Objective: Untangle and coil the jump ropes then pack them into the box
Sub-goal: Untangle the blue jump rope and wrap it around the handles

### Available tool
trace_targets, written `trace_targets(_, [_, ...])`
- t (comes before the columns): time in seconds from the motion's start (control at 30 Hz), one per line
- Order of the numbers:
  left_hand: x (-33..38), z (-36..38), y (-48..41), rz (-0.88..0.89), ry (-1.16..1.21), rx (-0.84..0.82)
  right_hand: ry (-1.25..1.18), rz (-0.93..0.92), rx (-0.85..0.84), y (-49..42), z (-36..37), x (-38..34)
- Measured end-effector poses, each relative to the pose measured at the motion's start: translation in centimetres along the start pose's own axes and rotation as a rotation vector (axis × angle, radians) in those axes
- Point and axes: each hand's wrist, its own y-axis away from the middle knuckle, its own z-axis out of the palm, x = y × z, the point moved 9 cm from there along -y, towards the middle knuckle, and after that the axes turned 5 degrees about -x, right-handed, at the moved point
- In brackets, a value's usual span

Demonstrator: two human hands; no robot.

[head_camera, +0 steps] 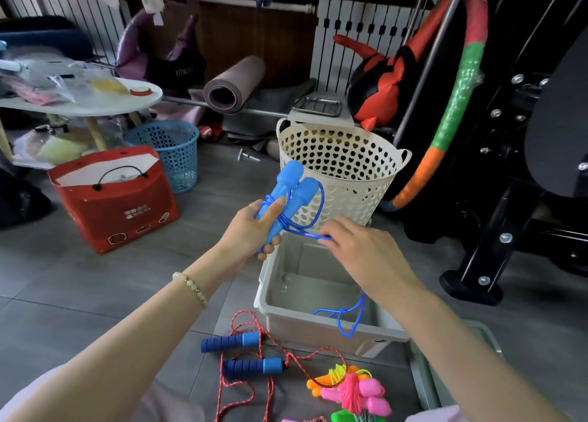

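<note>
Left hand (pixel 254 227) is clenched around both light-blue handles (pixel 294 189) of the blue jump rope (pixel 320 199), held side by side, tilted up and away, above the box's far left corner. The thin, glossy blue cord is wound a few turns around the handle stems, with one loose loop sticking out to the right. Right hand (pixel 359 246) pinches the cord just right of the handles, over the box's far edge. The rope's slack tail hangs under the right wrist in a knotted tangle at the box's near right corner.

Box (pixel 318 329): grey plastic, open, sits on the floor.

On the floor off the box's near edge: red-and-white rope (pixel 270 386) with dark foam handles, uncoiled, and the pink and orange ropes (pixel 353 390), bundled.
</note>
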Motion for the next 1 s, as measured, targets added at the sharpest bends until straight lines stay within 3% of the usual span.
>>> trace_targets(0.07, [0.2,0.9,0.1,0.020,-0.175,-0.084,-0.160,-0.069,-0.033,-0.2,-0.5,-0.8])
trace_targets(0.17, [0.2,2.5,0.7,0.033,-0.389,-0.240,-0.481,0.000,-0.114,-0.3,-0.1,0.6])
trace_targets(0.3, [0.2,3.7,1.7,0.039,-0.522,-0.397,-0.669,0.056,-0.111,0.0,0.6,2.3])
trace_targets(0.53, [0.7,4.1,2.7,0.059,-0.589,-0.508,-0.755,0.119,-0.063,-0.2,0.0,2.4])
trace_targets(0.73, [0.3,4.9,3.2,0.067,-0.687,-0.538,-0.692,0.243,-0.159,-0.4,0.9,2.4])
trace_targets(0.87, [-0.4,5.9,3.7,0.084,-0.772,-0.558,-0.884,0.217,-0.319,-0.9,2.4,1.7])
trace_targets(1.0, [-0.8,6.3,4.2,0.112,-0.851,-0.577,-1.170,0.277,-0.615,0.0,5.5,1.2])
